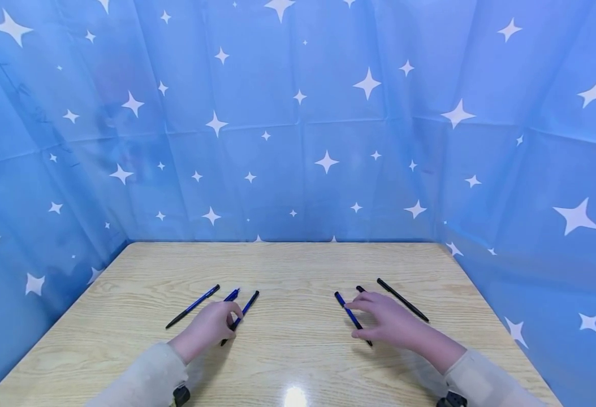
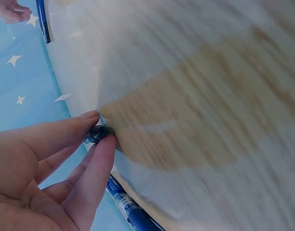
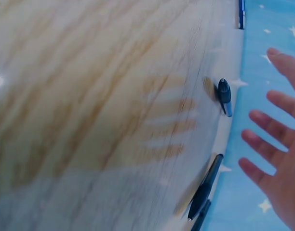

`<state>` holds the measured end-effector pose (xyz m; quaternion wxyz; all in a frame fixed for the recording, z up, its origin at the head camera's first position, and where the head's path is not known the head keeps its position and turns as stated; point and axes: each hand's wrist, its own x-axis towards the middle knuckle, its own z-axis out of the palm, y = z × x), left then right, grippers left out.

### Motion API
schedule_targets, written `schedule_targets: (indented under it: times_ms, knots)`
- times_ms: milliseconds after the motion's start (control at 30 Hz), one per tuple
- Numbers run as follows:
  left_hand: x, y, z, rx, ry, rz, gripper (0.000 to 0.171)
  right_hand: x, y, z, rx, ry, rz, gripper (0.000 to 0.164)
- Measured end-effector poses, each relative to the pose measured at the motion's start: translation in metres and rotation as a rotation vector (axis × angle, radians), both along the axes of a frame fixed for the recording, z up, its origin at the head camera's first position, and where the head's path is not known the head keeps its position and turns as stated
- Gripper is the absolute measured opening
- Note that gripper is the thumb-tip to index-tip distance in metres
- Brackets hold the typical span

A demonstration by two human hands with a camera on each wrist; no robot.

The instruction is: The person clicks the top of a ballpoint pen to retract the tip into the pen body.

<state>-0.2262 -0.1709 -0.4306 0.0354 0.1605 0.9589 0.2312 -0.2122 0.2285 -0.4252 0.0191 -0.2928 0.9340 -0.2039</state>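
Note:
My left hand pinches a blue pen with a black grip between thumb and fingertips. In the left wrist view the dark end of that pen shows between the fingers. Just left of this hand lie another blue pen, partly hidden by it, and a blue-and-black pen. Over on the right, my right hand is spread above the table, around a blue pen with a black grip. The right wrist view shows its fingers apart, with a gap to that pen.
A black pen lies to the right of my right hand, and the tip of another dark pen pokes out behind it. All rest on a light wood table. A blue star-patterned curtain encloses the back and sides.

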Motion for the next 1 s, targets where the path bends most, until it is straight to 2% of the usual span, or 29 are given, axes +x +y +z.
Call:
schedule_targets:
  times_ms: [133,233,367,500,667,800,1000]
  knots:
    - [-0.001,-0.001,0.0,-0.01,-0.002,-0.007,0.034,-0.002,0.0,0.0,-0.002,0.009,-0.026,0.059]
    - [0.0,-0.002,0.004,-0.013,-0.031,0.002,0.035,-0.004,-0.001,0.003,-0.044,-0.012,-0.038,0.059]
    - [0.002,-0.002,0.014,-0.017,-0.068,0.04,0.038,-0.008,-0.003,0.009,-0.123,-0.052,-0.042,0.058]
    - [0.004,0.001,0.025,-0.042,-0.053,0.044,0.039,-0.014,-0.004,0.009,-0.173,-0.094,-0.026,0.057]
    - [0.004,0.009,0.03,-0.086,-0.023,-0.013,0.038,-0.022,-0.004,0.005,-0.237,-0.173,0.006,0.056]
    - [0.006,0.017,0.032,-0.081,-0.017,-0.069,0.04,-0.026,-0.006,0.001,-0.275,-0.243,-0.006,0.054]
    - [0.01,0.032,0.034,-0.048,-0.003,-0.149,0.038,-0.031,-0.008,-0.007,-0.277,-0.312,-0.032,0.054]
